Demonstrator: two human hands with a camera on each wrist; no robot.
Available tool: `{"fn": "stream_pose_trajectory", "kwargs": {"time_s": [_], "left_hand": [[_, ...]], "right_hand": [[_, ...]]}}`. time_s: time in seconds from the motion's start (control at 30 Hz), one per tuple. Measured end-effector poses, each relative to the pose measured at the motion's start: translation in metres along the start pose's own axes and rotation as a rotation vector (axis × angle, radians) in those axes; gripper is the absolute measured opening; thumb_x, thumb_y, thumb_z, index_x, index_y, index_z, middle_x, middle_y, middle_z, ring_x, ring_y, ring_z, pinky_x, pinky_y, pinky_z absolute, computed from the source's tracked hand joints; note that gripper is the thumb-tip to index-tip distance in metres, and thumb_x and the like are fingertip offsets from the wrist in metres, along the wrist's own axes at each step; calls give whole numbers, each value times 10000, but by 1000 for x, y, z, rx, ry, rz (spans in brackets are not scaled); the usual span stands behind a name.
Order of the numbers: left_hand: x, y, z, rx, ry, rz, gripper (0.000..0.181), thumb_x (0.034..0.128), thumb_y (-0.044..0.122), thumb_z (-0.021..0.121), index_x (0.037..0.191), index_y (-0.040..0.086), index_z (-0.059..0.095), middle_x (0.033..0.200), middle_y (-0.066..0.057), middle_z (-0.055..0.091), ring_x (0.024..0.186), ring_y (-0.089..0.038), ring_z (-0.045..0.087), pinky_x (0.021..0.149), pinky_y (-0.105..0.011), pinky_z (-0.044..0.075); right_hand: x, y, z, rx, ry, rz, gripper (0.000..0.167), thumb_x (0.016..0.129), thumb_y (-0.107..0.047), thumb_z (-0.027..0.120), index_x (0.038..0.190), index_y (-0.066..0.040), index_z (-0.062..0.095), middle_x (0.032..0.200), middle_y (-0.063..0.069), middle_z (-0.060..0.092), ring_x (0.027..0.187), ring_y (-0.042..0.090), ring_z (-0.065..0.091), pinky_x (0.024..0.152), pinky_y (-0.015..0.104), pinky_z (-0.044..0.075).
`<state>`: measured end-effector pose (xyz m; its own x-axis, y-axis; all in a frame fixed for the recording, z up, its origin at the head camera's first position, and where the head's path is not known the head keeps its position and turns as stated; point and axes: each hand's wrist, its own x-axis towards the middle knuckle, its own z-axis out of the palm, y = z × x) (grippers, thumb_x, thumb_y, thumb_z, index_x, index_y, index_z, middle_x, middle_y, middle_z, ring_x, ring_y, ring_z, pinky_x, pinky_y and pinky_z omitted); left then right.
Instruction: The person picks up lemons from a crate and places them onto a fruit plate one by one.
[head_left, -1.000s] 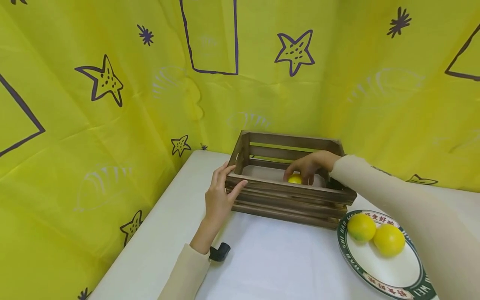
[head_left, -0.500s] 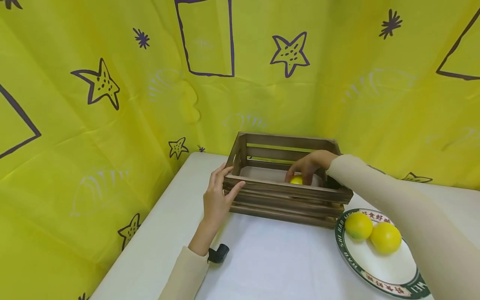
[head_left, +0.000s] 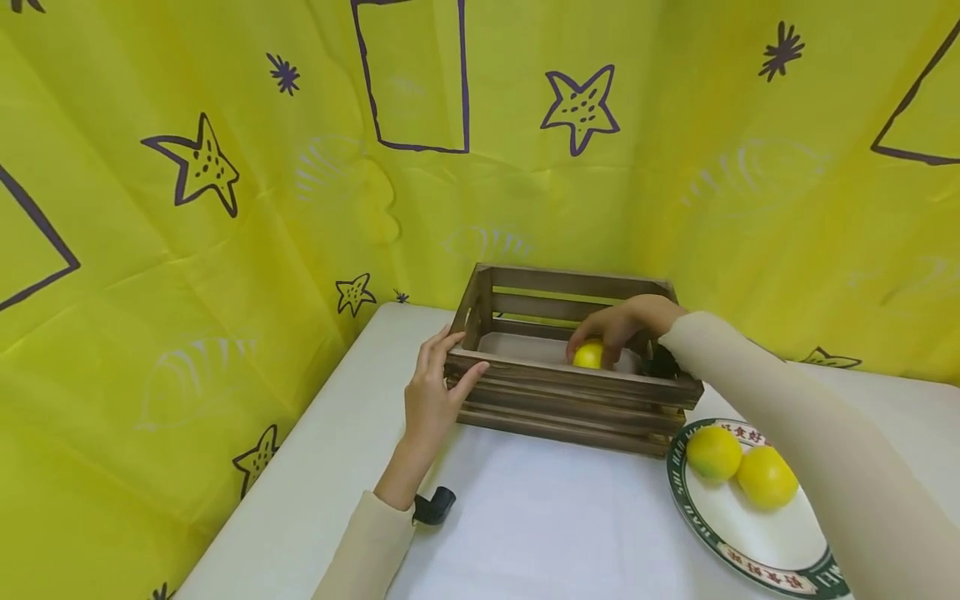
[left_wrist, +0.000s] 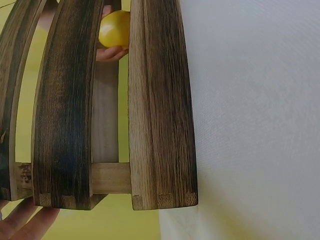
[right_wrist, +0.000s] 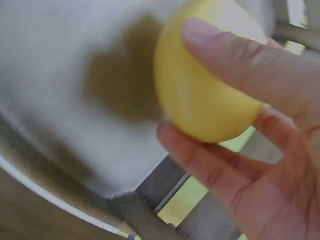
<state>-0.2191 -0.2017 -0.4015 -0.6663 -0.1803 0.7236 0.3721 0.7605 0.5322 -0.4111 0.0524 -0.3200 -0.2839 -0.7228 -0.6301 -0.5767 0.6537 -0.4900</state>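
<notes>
A dark brown slatted wooden crate (head_left: 562, 398) stands on the white table. My left hand (head_left: 432, 393) grips its front left corner, thumb on the front slat and fingers around the end. Inside the crate, toward the right, my right hand (head_left: 628, 323) holds a yellow lemon (head_left: 587, 355). In the right wrist view the thumb lies across the lemon (right_wrist: 200, 100) and fingers support it from the other side; its shadow falls on the pale crate floor (right_wrist: 60, 65). Between the slats, the left wrist view shows the lemon (left_wrist: 114, 30) and some fingertips.
Right of the crate sits a white plate with a green patterned rim (head_left: 677, 492), bearing two yellow lemons (head_left: 767, 477). The right sleeve (head_left: 810, 433) passes over part of it. A yellow curtain (head_left: 495, 200) with starfish drawings hangs behind and to the left.
The right hand has raised the lemon slightly inside the crate, so more of it shows above the front slat. The left hand keeps its grip on the corner. The view has shifted a little.
</notes>
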Motion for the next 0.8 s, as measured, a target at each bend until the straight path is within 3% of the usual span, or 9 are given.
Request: {"fn": "stream_pose_trajectory", "kwargs": {"time_s": [0.17, 0.27, 0.5, 0.8], "left_hand": [[0, 1, 0, 1, 0, -1, 522, 817, 253, 798, 1261, 69, 593, 1339, -166, 548, 721, -346, 669, 467, -299, 453], [0, 2, -1, -1, 6, 3, 519, 815, 245, 800, 1258, 68, 595, 1333, -170, 552, 708, -348, 666, 458, -304, 450], [1, 1, -1, -2, 11, 15, 518, 816, 239, 799, 1260, 66, 595, 1335, -165, 553, 746, -355, 677, 472, -295, 454], [0, 3, -2, -7, 5, 9, 516, 819, 244, 797, 1257, 60, 594, 1334, -173, 552, 739, -353, 671, 470, -289, 448]], "right_hand": [[-5, 6, -1, 42, 55, -1, 485, 836, -10, 738, 1293, -74, 586, 1180, 110, 475, 841, 173, 461, 695, 265, 442], [-7, 7, -2, 34, 84, -23, 496, 845, -46, 744, 1310, -57, 571, 1182, 124, 468, 882, 198, 458, 721, 279, 434], [-10, 4, -7, -55, 191, -146, 499, 866, -84, 736, 1329, -34, 557, 1403, 185, 437, 1167, 318, 394, 909, 382, 416], [-11, -5, -7, -60, 295, -317, 489, 837, -130, 775, 1287, -54, 601, 1323, 172, 504, 1145, 300, 449, 941, 424, 415]]}}
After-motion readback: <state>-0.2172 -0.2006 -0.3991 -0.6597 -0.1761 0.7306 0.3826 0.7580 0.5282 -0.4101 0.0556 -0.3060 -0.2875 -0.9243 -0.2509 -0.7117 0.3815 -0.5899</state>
